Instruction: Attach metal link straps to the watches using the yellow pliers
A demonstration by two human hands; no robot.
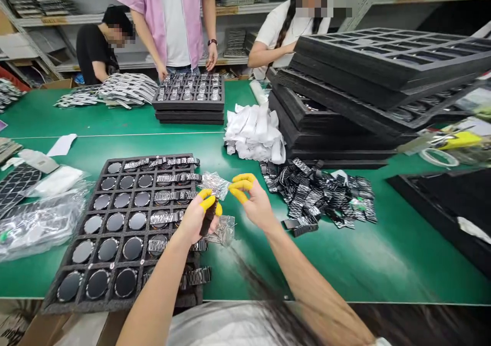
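My left hand (194,219), with yellow finger covers on its fingertips, is closed on a black watch band (207,220) over the right edge of a foam tray (100,306). My right hand (256,203), also in yellow finger covers, is pinched together just right of it; anything between its fingertips is too small to make out. Beside the fingers lie a small clear plastic bag (215,183) and another clear bag with thin metal pins (226,232). The tray holds rows of round watch heads (132,248), and dark linked bands (167,217) lie along its right columns.
Right of my hands is a heap of black watch bands (303,190), with crumpled white wrappers (253,129) behind. Stacked black foam trays (345,75) tower at the right. Across the green table (261,274), a person in pink (194,19) handles another tray stack (190,116). Plastic bags (42,223) lie left.
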